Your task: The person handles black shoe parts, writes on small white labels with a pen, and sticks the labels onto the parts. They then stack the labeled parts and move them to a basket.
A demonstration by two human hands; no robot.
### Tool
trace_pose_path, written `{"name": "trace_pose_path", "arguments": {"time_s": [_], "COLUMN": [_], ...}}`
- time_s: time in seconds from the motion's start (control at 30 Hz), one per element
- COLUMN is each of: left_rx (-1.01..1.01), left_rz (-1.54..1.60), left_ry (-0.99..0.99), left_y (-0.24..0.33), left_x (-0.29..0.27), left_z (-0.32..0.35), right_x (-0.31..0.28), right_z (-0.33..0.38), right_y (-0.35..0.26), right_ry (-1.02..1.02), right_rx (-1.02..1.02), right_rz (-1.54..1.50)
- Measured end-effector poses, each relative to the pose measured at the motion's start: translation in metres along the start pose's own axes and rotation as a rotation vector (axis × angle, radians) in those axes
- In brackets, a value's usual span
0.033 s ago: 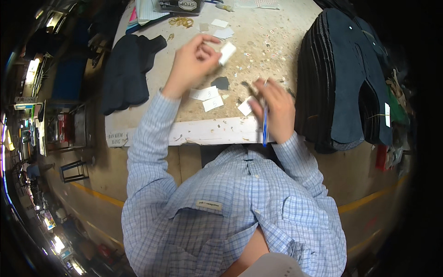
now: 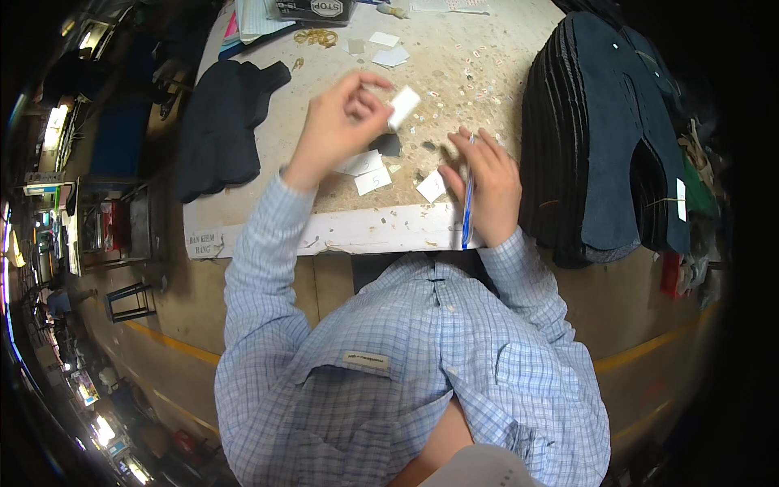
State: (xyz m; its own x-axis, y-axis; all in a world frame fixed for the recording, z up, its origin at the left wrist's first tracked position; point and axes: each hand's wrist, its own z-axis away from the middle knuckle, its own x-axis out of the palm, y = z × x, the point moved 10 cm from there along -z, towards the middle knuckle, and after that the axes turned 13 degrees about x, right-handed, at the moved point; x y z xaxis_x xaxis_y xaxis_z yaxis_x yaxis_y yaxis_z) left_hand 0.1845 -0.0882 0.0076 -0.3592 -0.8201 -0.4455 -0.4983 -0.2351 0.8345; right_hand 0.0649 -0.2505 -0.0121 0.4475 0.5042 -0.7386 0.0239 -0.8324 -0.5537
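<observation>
My left hand is raised over the table, pinching a small blank white card between thumb and fingers; the card is slightly blurred. A blue pen runs along the thumb side of my right hand, held with its fingers loosely bent. Close to the right thumb lies a white card with a handwritten mark. Between the hands, more marked white cards overlap on the tabletop, beside a dark fabric scrap.
Tall stacks of dark cut fabric pieces stand on the right, a smaller dark pile on the left. Toward the far side are loose white cards, yellowish rubber bands, papers and a black box. Small scraps litter the table.
My left hand has come slightly toward me with the card. My right hand has shifted slightly, and more of the marked card by its thumb shows.
</observation>
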Motion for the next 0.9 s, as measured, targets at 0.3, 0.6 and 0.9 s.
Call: {"name": "trace_pose_path", "arguments": {"time_s": [0.3, 0.6, 0.9], "left_rx": [-0.231, -0.144, -0.141], "left_rz": [-0.084, -0.174, -0.181], "left_ry": [-0.094, 0.062, 0.072], "left_y": [0.016, 0.013, 0.014], "left_x": [0.055, 0.051, 0.051], "left_z": [0.114, 0.126, 0.125], "right_x": [-0.002, 0.038, 0.035], "right_z": [0.017, 0.034, 0.038], "right_y": [0.002, -0.008, -0.013], "right_ry": [-0.291, -0.389, -0.36], "right_rx": [0.17, 0.291, 0.2], "right_rz": [-0.58, -0.588, -0.488]}}
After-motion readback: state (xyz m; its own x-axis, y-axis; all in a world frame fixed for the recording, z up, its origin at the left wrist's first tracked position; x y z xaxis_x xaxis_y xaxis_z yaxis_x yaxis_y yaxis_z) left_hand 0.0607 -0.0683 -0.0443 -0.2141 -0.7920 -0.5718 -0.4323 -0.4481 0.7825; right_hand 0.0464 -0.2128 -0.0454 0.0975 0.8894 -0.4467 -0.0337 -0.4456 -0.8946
